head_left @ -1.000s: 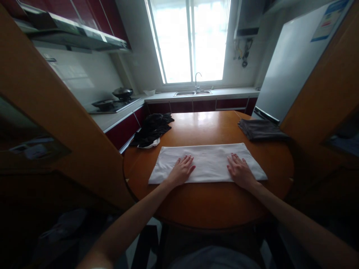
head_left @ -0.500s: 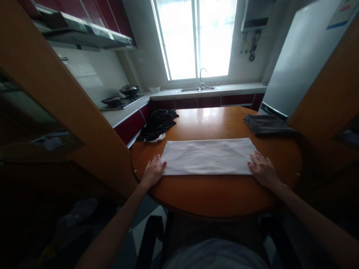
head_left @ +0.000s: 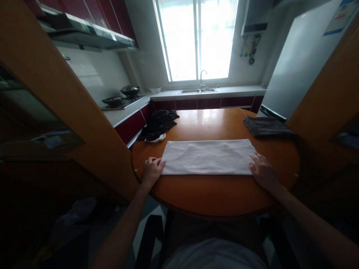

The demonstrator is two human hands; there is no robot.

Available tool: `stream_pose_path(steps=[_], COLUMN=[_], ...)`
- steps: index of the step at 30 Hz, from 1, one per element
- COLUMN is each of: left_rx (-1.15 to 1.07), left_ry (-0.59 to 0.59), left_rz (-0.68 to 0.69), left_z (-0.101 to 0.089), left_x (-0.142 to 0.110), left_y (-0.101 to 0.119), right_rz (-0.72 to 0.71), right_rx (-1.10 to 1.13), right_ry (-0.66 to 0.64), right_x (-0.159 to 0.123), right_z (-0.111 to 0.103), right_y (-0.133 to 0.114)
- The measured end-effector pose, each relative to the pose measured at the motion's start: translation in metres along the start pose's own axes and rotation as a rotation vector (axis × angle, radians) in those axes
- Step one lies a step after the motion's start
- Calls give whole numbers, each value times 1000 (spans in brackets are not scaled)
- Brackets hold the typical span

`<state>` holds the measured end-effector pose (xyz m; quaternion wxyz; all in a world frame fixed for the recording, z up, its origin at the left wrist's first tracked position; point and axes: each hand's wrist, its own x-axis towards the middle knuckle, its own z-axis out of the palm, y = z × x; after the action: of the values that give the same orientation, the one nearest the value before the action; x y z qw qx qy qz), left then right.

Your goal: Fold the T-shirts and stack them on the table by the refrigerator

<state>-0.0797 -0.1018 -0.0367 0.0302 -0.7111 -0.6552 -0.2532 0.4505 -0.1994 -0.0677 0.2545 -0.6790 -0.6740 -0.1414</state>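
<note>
A white cloth [head_left: 209, 157], folded into a long flat rectangle, lies across the round wooden table [head_left: 215, 194]. My left hand [head_left: 152, 171] is at the cloth's left end, its fingers curled and pinching the near left corner. At the right end rests my right hand [head_left: 261, 170], fingers bent over the near right corner and gripping its edge. Both forearms reach in from below.
A crumpled black garment [head_left: 157, 124] lies at the table's far left. A folded dark grey cloth [head_left: 266, 126] sits at the far right, next to a white fridge [head_left: 297, 63]. Behind are a counter with a sink [head_left: 198, 90] and a stove [head_left: 120, 100]. Wooden door frames flank both sides.
Both hands slid outward from the cloth's middle to its two ends. Their flat fingers have now curled onto the near corners.
</note>
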Motion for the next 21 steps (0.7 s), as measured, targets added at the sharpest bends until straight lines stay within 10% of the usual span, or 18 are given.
stream_pose_path(steps=[6, 12, 21], left_rx=[-66, -404, -822], left_ry=[-27, -23, -14], left_rz=[-39, -154, -115], left_z=[-1, 3, -27], left_x=[7, 18, 51], left_y=[0, 9, 73], right_rz=[15, -4, 193], right_rx=[81, 440, 1146], right_ry=[45, 75, -399], right_x=[10, 48, 123], right_z=[-11, -6, 23], right_y=[-17, -93, -206])
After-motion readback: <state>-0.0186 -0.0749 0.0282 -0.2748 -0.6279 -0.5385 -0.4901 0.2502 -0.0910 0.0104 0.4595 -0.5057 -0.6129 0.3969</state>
